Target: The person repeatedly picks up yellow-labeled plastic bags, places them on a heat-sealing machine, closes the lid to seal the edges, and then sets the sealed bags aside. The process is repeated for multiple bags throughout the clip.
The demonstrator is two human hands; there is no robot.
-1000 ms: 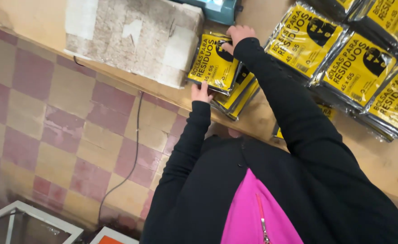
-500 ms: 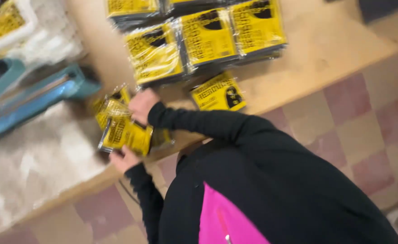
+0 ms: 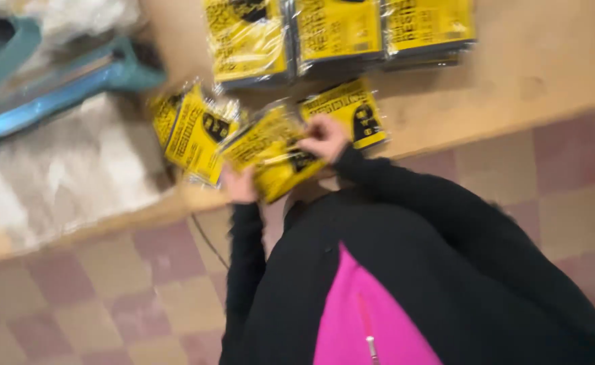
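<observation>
My left hand (image 3: 239, 186) and my right hand (image 3: 323, 137) both grip one yellow plastic-wrapped packet (image 3: 270, 152) with black print, lifted at the edge of a wooden table (image 3: 534, 61). Left of it, a small stack of the same yellow packets (image 3: 189, 132) lies on the table. Another single packet (image 3: 351, 111) rests just behind my right hand. Three larger wrapped bundles of yellow packets (image 3: 338, 30) sit in a row farther back. My arms are in black sleeves. The picture is blurred by motion.
A blue-green metal tool (image 3: 61, 81) lies at the left over crumpled whitish sheeting (image 3: 68, 169). Below the table's edge is a checkered floor of pink and tan tiles (image 3: 108, 297), with a thin dark cable (image 3: 210, 240) hanging down.
The view has swung round and closer. My hands have picked one packet off the small stack and drawn it toward me, both hands now on it.
</observation>
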